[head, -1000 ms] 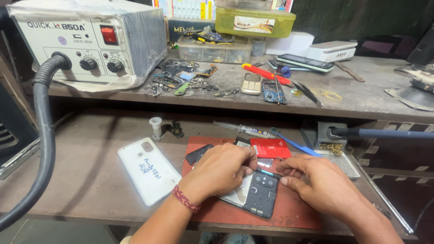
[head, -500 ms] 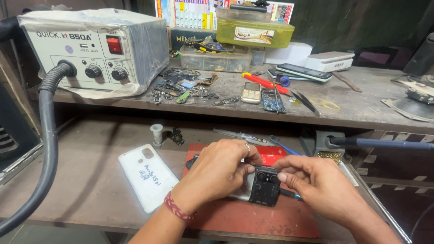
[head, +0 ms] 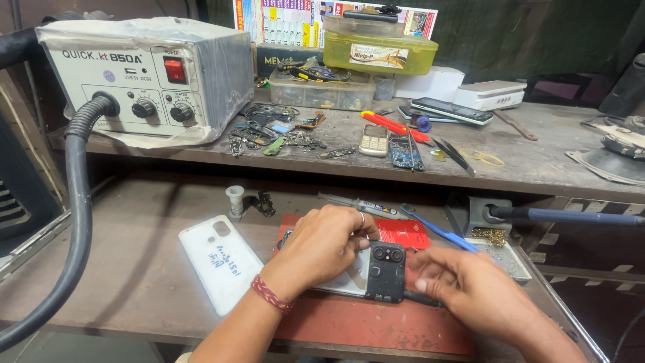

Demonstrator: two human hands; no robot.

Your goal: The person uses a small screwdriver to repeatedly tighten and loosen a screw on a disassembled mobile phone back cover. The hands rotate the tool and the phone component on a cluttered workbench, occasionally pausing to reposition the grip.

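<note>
**Head view: both hands on an opened phone**

Left hand [head: 322, 245] curled over the phone [head: 376, 272], gripping its upper edge. Right hand [head: 470, 289] pinches the edge beside the dark camera block [head: 385, 271]. Phone sits low over the red mat [head: 376, 323], mid-bench. White back cover [head: 218, 262] lies just left, apart. Soldering iron [head: 564, 216] rests to the right, hot-air station [head: 144, 81] on the shelf. Likely light, stiff, fragile inside; best held by the side frame, off the camera module.
</note>
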